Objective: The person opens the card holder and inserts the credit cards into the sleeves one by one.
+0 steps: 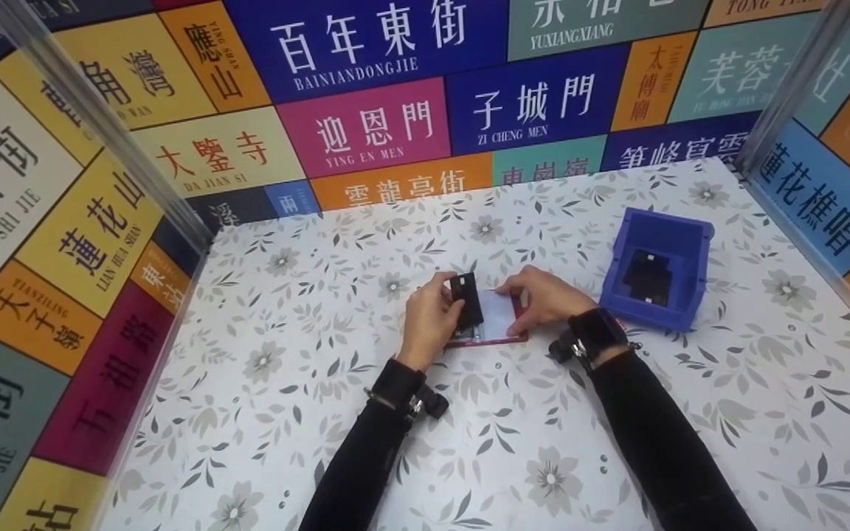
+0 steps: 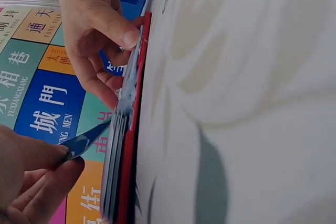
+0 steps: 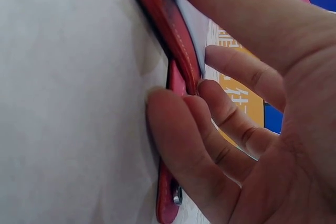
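A red card holder (image 1: 499,341) with stitched edges lies open on the table, clear plastic sleeves (image 1: 497,317) showing inside. My left hand (image 1: 425,321) pinches a black card (image 1: 467,302) between thumb and fingers, over the left part of the holder. In the left wrist view the card (image 2: 86,139) stands tilted, one end at the stacked sleeves (image 2: 116,156). On the opposite side, my right hand (image 1: 547,299) grips the holder's right edge. A strap with a metal snap (image 3: 177,195) shows below the fingers in the right wrist view.
A blue plastic bin (image 1: 694,254) stands to the right, beyond my right wrist, with black cards (image 1: 648,279) in it. The table (image 1: 285,420) has a floral cover. Panels with printed signs (image 1: 373,125) rise at the back and sides.
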Demonstrator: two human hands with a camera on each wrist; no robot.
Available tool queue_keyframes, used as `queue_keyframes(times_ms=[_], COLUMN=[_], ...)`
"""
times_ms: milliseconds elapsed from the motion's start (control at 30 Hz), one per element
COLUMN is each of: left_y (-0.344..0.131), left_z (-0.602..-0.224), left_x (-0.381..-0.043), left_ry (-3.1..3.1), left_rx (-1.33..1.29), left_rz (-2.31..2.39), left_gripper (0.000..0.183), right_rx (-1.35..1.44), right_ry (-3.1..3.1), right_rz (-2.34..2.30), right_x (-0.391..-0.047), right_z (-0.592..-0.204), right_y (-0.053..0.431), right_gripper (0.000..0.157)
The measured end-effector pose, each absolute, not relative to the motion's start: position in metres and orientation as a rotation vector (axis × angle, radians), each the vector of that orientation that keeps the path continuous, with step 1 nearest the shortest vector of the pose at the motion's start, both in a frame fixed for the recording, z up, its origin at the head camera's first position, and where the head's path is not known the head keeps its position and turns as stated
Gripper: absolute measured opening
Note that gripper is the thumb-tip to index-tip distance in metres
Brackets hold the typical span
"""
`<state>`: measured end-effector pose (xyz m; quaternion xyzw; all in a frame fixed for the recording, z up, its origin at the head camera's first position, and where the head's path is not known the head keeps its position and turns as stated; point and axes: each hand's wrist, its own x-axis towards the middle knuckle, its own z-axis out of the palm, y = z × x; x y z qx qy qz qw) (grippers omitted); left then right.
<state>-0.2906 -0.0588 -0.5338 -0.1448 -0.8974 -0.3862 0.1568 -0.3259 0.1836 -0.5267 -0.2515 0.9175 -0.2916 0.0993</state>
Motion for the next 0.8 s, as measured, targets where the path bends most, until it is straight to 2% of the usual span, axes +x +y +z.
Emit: queue_keyframes(times_ms=[133, 533, 800], left_y=[-0.055, -0.061, -0.048], left_z=[-0.531, -0.532, -0.539], left_x=[-0.287, -0.287, -0.283], left_ry=[-2.585, -2.746, -2.742], left_rx=[-0.458, -0.317, -0.239], left_rz=[-1.089, -1.267, -1.109], left_gripper=[0.039, 0.042, 0.044], right_rx=[-0.736, -0.737, -0.726], right_ry=[2.710, 2.710, 2.702], right_rz=[-0.863, -0.870, -0.846], right_x=[-0.327, -0.327, -0.328], right_z=[-0.527, -0.529, -0.530], right_y=[0.184, 0.184, 0.184], right_gripper=[0.076, 0.078, 0.078])
